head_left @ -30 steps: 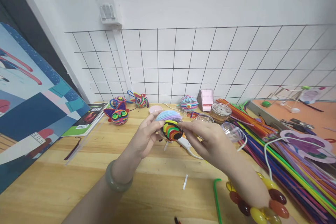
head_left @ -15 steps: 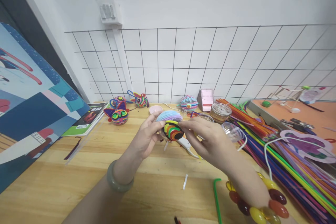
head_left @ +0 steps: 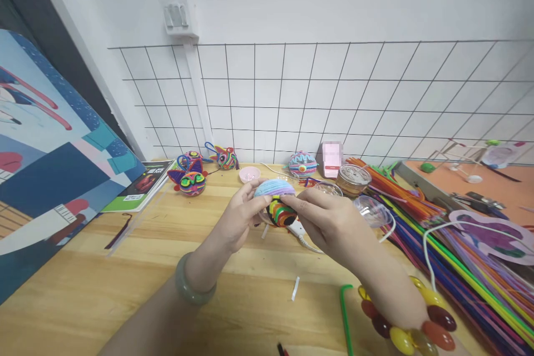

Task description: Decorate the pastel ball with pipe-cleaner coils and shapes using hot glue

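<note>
A round pipe-cleaner ball [head_left: 273, 188], pale blue and lilac on top, is held above the middle of the table. A striped patch [head_left: 281, 212] of yellow, green, orange, red and black covers its near side. My left hand [head_left: 244, 214] is wrapped round the ball's left side, its thumb at the edge of the patch. From the right, my right hand [head_left: 329, 214] presses bent fingertips onto the patch's upper right edge; what lies under them is hidden. Behind the ball, a white glue gun [head_left: 297, 229] with a cord lies partly covered by my hands.
Finished pipe-cleaner animals [head_left: 192, 182] and a striped ball [head_left: 303, 164] stand along the wall. Bundles of pipe cleaners [head_left: 450, 267] fill the right side, near clear plastic shells [head_left: 370, 210]. A green pipe cleaner [head_left: 345, 317] and a white strip [head_left: 295, 289] lie in front.
My right fingers have shifted from the patch's side to its upper edge and now press down there. The view has turned slightly left. My left hand keeps its hold.
</note>
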The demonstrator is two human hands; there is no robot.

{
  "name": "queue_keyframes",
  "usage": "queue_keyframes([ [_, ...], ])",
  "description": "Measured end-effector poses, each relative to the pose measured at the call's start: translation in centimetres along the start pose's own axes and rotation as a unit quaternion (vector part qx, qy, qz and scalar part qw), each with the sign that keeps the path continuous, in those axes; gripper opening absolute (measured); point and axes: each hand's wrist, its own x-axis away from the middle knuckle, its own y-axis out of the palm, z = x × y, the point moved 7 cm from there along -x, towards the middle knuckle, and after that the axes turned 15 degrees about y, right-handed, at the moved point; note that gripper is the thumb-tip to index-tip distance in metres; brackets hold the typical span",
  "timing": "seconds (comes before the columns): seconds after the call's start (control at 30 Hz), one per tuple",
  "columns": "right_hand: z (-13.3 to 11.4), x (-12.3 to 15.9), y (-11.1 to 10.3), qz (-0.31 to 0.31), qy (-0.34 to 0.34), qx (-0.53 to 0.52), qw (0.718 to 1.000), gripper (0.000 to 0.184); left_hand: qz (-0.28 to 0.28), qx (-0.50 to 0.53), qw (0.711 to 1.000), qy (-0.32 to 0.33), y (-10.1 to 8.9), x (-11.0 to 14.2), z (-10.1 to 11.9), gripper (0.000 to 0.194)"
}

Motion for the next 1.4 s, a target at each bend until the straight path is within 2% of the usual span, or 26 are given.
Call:
queue_keyframes([
  [0.4,0.1,0.1,0.5,-0.029,0.005,0.052,0.998,0.036,-0.027,0.009,1.0,-0.011,0.7,0.2,0.1,0.039],
  [0.7,0.0,0.2,0.9,-0.018,-0.012,0.073,0.997,0.036,-0.004,-0.007,1.0,-0.002,0.6,0.1,-0.1,0.037],
  [0.9,0.1,0.1,1.0,-0.024,0.005,0.04,0.999,0.033,-0.001,-0.016,1.0,0.008,0.3,0.1,-0.4,0.037],
  [1.17,0.6,-0.4,0.4,-0.049,0.078,-0.059,0.994,0.027,0.006,-0.023,1.0,0.008,0.1,0.0,-0.3,0.038],
  [1.4,0.2,-0.5,-0.6,-0.015,0.052,-0.069,0.996,0.018,-0.009,-0.026,1.0,0.01,0.1,-0.2,-0.3,0.038],
])
